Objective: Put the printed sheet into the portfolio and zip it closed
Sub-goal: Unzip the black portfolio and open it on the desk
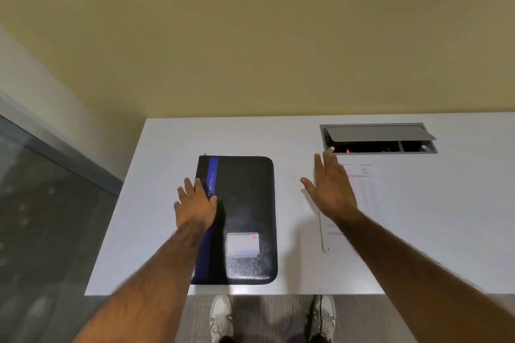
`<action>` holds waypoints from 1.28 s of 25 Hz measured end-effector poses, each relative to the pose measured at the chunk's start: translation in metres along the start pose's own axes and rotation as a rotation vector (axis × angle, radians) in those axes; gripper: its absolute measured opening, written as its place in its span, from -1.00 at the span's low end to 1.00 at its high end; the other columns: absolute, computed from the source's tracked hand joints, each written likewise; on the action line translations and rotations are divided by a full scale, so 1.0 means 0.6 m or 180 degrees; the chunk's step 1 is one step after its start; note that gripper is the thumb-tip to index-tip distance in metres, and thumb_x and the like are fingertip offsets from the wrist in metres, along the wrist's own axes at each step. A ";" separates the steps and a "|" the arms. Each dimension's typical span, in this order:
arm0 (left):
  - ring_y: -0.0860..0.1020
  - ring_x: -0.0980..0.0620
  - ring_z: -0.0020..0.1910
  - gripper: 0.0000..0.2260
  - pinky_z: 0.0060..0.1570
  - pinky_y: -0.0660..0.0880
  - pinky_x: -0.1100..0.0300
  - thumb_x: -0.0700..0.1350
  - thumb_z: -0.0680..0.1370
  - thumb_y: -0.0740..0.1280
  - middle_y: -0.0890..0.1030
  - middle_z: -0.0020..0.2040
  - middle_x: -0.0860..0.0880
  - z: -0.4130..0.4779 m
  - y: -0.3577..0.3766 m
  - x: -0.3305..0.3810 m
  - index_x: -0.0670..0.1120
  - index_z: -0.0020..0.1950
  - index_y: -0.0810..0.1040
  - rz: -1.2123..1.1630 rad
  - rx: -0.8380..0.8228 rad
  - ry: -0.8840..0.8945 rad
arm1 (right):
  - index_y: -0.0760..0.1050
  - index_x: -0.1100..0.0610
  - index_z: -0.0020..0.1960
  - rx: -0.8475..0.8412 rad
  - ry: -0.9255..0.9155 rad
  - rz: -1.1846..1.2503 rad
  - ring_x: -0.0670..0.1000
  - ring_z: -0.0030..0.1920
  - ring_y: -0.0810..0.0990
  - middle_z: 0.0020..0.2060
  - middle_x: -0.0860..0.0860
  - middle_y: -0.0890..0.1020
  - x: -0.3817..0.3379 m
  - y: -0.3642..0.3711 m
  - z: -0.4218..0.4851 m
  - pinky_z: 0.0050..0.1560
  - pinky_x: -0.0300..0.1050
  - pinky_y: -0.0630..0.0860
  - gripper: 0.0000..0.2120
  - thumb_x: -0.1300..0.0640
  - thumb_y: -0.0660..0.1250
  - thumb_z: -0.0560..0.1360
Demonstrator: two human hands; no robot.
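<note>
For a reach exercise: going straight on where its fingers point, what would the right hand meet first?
Probably the recessed cable box just beyond the right hand, though height is unclear.

I am wearing pale shoes point(221, 317) and showing bare arms point(156, 267).
My left hand point(195, 203) and right hand point(331, 189) are showing bare, and short hairs are growing along both arms as far as I can see them. My left shoe point(220, 320) and right shoe point(326, 315) are looking whitish and a bit grey, with laces point(223, 324) crossing on top. Dark trouser ends point(226, 340) are sitting over the shoe tops. A thin dark line point(321, 312) is running down my right shoe; I cannot tell what it is.
</note>
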State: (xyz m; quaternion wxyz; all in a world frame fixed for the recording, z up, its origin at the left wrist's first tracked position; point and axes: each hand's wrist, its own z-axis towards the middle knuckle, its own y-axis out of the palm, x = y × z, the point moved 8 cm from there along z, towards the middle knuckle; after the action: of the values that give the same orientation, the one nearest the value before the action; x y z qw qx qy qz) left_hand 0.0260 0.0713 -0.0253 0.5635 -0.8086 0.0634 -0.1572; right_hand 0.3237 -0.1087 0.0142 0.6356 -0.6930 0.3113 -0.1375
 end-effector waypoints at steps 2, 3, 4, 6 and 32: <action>0.13 -0.25 0.56 -0.32 0.42 0.29 -0.21 0.12 0.62 0.24 0.06 0.62 -0.19 -0.010 0.029 -0.033 -0.13 0.61 0.05 -0.0304 -0.0247 -0.0547 | -0.11 0.07 0.63 -0.0499 0.0053 0.0161 0.12 0.62 -0.15 0.63 0.06 -0.12 -0.007 0.050 -0.013 0.56 0.07 -0.09 -0.26 -0.29 0.01 0.62; 0.19 -0.26 0.53 -0.34 0.38 0.32 -0.22 0.10 0.61 0.27 0.13 0.59 -0.20 -0.014 0.045 -0.046 -0.14 0.59 0.09 -0.0445 -0.0274 -0.0676 | -0.03 0.08 0.62 -0.0703 0.0051 0.0155 0.13 0.62 -0.09 0.63 0.07 -0.07 -0.011 0.076 -0.020 0.56 0.09 -0.01 -0.29 -0.26 0.04 0.62; 0.27 -0.26 0.48 -0.36 0.34 0.35 -0.22 0.09 0.60 0.29 0.23 0.53 -0.20 -0.015 0.061 -0.058 -0.15 0.56 0.14 -0.0554 -0.0303 -0.0740 | 0.05 0.10 0.61 -0.0888 0.0046 0.0187 0.13 0.62 -0.02 0.63 0.09 0.00 -0.019 0.100 -0.029 0.55 0.10 0.07 -0.32 -0.24 0.08 0.63; 0.39 -0.28 0.37 -0.40 0.28 0.40 -0.22 0.07 0.58 0.31 0.36 0.41 -0.22 -0.010 0.082 -0.067 -0.16 0.52 0.20 -0.0829 -0.0380 -0.0832 | 0.17 0.13 0.57 -0.1147 0.0117 0.0406 0.14 0.59 0.11 0.61 0.11 0.11 -0.036 0.137 -0.036 0.52 0.10 0.18 -0.37 -0.19 0.14 0.63; 0.44 -0.28 0.28 -0.56 0.27 0.41 -0.13 0.01 0.57 0.28 0.40 0.33 -0.20 0.056 0.076 -0.035 -0.11 0.42 0.37 -0.1601 -0.0045 -0.0735 | 0.46 0.10 -0.21 -0.0734 0.0875 0.2242 -0.01 -0.29 0.59 -0.31 0.02 0.56 -0.093 0.183 0.060 -0.30 -0.30 0.44 -0.77 0.10 0.27 0.62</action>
State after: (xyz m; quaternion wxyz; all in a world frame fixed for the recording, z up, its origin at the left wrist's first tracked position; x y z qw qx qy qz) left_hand 0.0207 0.0910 -0.0822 0.5046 -0.8154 -0.2028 -0.1985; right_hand 0.2737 -0.0463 -0.0858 0.5142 -0.5858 0.6256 0.0333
